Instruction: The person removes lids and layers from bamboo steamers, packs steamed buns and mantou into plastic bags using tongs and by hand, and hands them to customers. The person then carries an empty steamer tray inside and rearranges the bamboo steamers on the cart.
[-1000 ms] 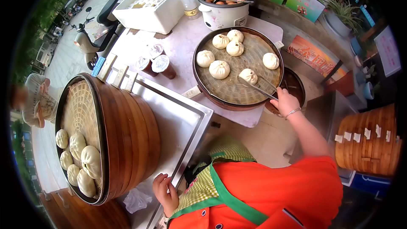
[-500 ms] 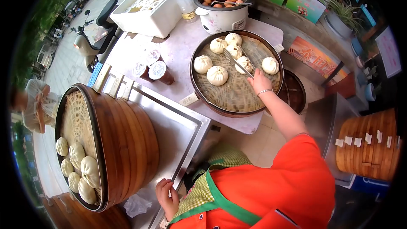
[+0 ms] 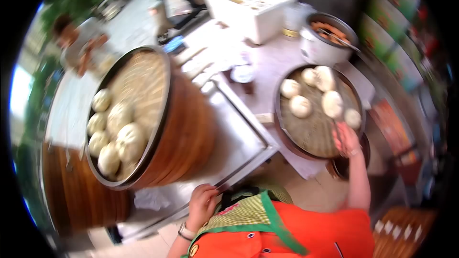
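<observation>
Bun [image 3: 332, 104] just beyond right hand [image 3: 348, 139], on steamer tray [image 3: 308, 136]. Gripping blurred tongs [image 3: 334, 123] there; with left hand [image 3: 202, 204] resting half-curled near apron [image 3: 241, 216], seemingly holding nothing. Preferably squeezing gently, sparing soft skin.

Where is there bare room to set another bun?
Free patches: the near part of the shallow steamer, below its steamed buns and left of the right hand; the upper part of the tall bamboo steamer, above its bun cluster. Crowded: that tall steamer's lower left.

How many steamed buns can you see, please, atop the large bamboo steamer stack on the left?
6: three steamed buns run down the left side, one bun sits lowest, and two buns lie further right; others might be hidden.
</observation>
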`<state>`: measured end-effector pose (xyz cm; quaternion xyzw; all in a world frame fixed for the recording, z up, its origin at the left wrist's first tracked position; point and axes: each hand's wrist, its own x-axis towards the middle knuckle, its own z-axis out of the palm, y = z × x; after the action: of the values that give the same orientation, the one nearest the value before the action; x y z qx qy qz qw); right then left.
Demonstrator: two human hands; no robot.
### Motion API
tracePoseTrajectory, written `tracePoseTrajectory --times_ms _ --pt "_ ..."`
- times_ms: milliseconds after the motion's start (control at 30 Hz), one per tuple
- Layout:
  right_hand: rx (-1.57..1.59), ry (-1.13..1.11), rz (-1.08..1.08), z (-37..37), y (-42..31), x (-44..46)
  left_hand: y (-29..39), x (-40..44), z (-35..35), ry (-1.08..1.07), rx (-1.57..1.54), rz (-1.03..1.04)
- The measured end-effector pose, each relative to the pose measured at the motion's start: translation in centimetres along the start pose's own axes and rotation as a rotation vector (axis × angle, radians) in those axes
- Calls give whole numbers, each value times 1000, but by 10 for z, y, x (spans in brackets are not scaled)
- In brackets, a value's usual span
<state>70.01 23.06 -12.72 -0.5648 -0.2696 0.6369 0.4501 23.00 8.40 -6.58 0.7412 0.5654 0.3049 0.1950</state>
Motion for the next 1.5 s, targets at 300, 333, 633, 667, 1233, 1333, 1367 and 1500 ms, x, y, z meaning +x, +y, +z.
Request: tracePoseTrajectory --times_ms 300,333,633,667,1233,1333,1367,1500 --pt "-691 -590 -502 256 -161 -44 -27 -44 -29 151 -4 8" --pt "-802 -511 -671 304 -173 -56 -32 -55 -33 186 -18 -4" --pt "-1916 -513 -1193 556 -188 15 -79 -143 -56 426 -20 -164" --pt "-1892 -520 -1158 565 -189 18 -84 -150 -57 433 -20 -181" --pt "-1214 557 -893 151 -134 11 -85 -78 -59 287 -82 -18" --pt "-1305 711 -414 44 -61 23 -64 -51 -30 278 -98 -16" --pt "-1381 726 -310 19 -42 30 -55 -39 -20 242 -96 3" --pt "-1502 724 -290 -36 -11 63 -18 2 9 136 -38 92"
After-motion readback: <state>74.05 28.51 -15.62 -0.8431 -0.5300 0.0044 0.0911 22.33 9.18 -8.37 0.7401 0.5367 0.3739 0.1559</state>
